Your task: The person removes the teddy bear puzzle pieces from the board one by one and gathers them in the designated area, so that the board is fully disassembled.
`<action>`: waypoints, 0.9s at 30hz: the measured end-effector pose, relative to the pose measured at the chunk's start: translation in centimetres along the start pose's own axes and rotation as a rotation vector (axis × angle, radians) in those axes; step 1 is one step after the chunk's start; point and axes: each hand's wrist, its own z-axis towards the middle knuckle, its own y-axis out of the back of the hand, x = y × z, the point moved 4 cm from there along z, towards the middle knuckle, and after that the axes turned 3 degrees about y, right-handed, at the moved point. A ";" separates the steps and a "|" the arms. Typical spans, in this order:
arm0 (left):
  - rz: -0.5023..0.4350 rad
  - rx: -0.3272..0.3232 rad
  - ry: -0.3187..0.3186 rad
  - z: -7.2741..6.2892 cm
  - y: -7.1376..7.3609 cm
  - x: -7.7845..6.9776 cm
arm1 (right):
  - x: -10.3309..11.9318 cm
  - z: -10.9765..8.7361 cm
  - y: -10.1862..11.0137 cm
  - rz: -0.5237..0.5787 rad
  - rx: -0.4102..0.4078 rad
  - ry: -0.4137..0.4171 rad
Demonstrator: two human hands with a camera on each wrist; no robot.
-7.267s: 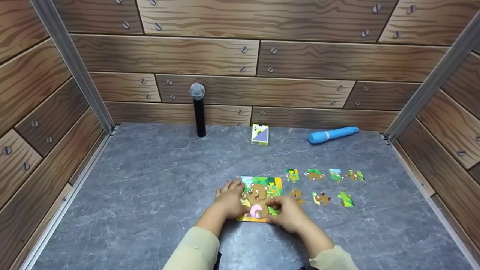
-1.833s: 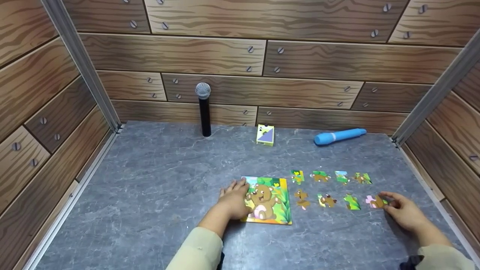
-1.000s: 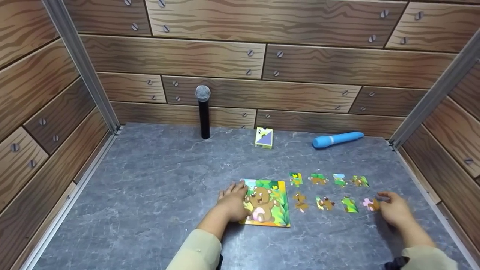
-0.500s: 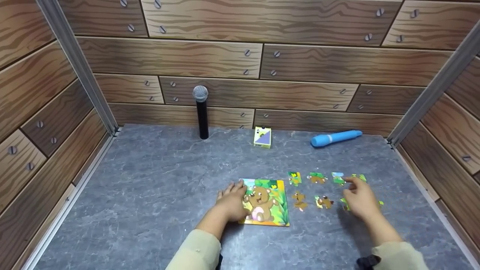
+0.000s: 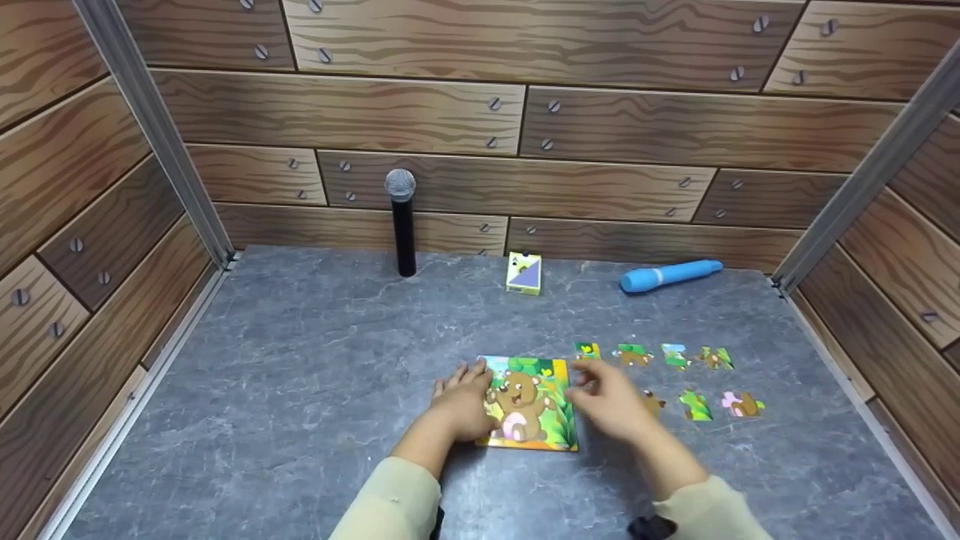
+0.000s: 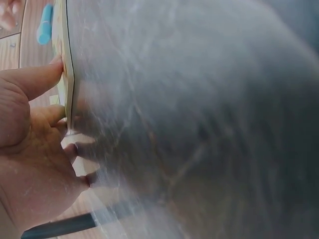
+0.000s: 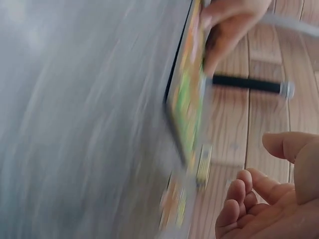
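A square picture-puzzle board with a brown bear (image 5: 519, 405) lies flat on the grey table. My left hand (image 5: 463, 409) rests along its left edge; in the left wrist view, the thumb (image 6: 47, 74) lies on the board's face and the fingers stretch past the edge. My right hand (image 5: 611, 401) hovers at the board's right edge, thumb and forefinger apart, holding nothing; the right wrist view shows bare, loosely bent fingers (image 7: 237, 196). To the right, loose jigsaw pieces form two rows, including a pink-and-brown piece (image 5: 742, 405) and a green piece (image 5: 695, 405). My right hand hides part of the front row.
Along the back stand a black microphone (image 5: 403, 232) and a small playing-card box (image 5: 523, 273). A blue microphone-shaped tube (image 5: 670, 277) lies at the back right. Wood-patterned panels (image 5: 420, 112) enclose the table (image 5: 315, 360) at the back and sides.
My right hand has set the pink-and-brown jigsaw piece at the right end of the front row, let go, and swung left to the board. The left hand stays in place.
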 end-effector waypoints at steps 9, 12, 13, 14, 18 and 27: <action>0.001 -0.002 -0.004 -0.2 0.1 0.0 | 1.7 -0.1 -5.5 0.029 0.141 0.069; 0.001 -0.004 -0.011 -0.2 0.2 -0.1 | 1.5 -0.3 -6.7 0.007 0.160 0.074; 0.003 -0.005 -0.012 -0.2 0.2 -0.1 | 1.4 -0.4 -6.9 -0.002 0.165 0.072; 0.003 -0.004 -0.014 -0.1 0.2 0.0 | 1.4 -0.4 -7.2 -0.005 0.169 0.072; -0.004 -0.007 -0.017 0.0 0.0 0.1 | 1.5 -0.5 -7.8 -0.009 0.192 0.076; -0.015 0.019 -0.039 -0.1 0.1 0.1 | 1.2 -0.6 -8.6 -0.118 0.205 0.101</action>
